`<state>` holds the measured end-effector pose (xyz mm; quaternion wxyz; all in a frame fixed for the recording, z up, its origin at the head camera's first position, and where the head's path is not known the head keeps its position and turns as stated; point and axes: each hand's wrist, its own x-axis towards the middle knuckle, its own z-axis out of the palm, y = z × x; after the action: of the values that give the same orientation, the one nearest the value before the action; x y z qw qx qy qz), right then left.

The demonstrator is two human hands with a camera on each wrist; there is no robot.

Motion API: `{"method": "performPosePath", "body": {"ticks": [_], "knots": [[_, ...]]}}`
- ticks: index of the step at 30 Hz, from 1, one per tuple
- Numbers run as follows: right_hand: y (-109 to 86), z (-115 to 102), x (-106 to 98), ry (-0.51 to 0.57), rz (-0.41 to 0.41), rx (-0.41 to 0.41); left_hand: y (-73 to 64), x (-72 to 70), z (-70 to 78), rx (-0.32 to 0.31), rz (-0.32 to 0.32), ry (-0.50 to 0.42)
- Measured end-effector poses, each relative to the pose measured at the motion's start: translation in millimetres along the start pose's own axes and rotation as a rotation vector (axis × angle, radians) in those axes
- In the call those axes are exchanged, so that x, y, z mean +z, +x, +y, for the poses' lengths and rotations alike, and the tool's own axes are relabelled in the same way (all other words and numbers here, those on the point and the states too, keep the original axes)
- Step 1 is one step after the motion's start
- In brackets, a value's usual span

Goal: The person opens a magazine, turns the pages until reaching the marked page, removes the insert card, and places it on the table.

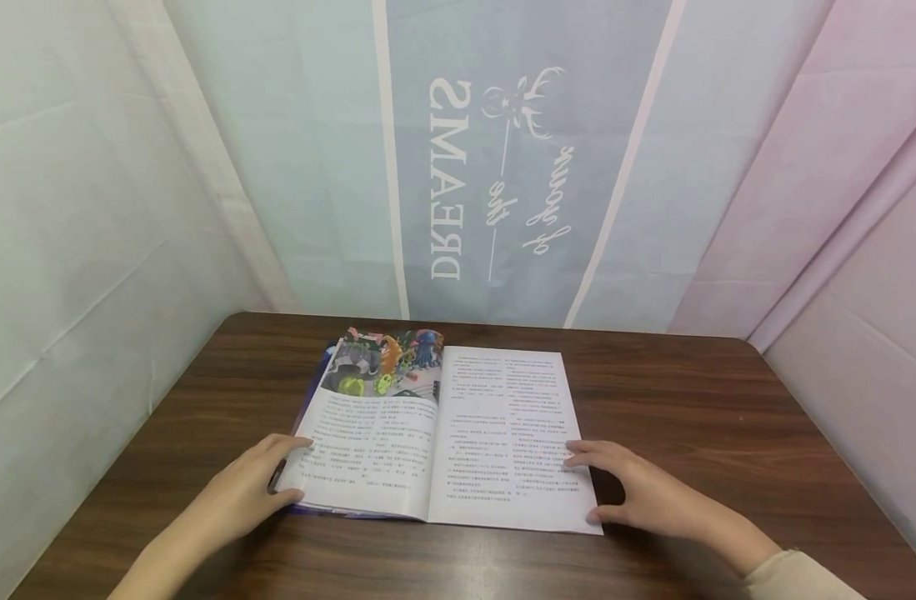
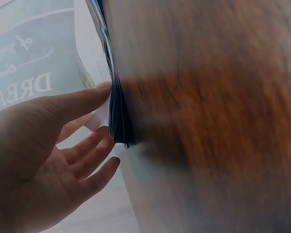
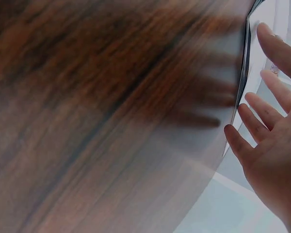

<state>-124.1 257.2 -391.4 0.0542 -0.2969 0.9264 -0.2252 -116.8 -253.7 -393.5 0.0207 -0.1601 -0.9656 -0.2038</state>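
Note:
An open magazine lies on the table, a colour picture at the top of its left page and printed text on both pages. My left hand is at the left page's outer edge, its index finger over the page and its thumb at the lower corner. In the left wrist view, that hand's fingers are spread beside the stacked page edges. At the right page's outer edge is my right hand, fingertips and thumb just over the margin. The right wrist view shows its fingers spread and loosely extended.
The magazine rests on a dark brown wooden table with rounded far corners. Behind the table hangs a pale curtain with mirrored lettering and a deer head. More pale fabric hangs at the sides.

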Motion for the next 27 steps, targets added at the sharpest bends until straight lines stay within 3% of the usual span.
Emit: {"method": "performPosePath", "body": {"ticks": [15, 27], "knots": [[0.4, 1.1, 1.2, -0.014, -0.034, 0.04, 2.1, -0.2, -6.6, -0.002, -0.034, -0.021], [3.6, 0.5, -3.4, -0.041, 0.005, 0.025, 2.5, -1.5, -4.2, -0.007, -0.052, 0.014]]}}
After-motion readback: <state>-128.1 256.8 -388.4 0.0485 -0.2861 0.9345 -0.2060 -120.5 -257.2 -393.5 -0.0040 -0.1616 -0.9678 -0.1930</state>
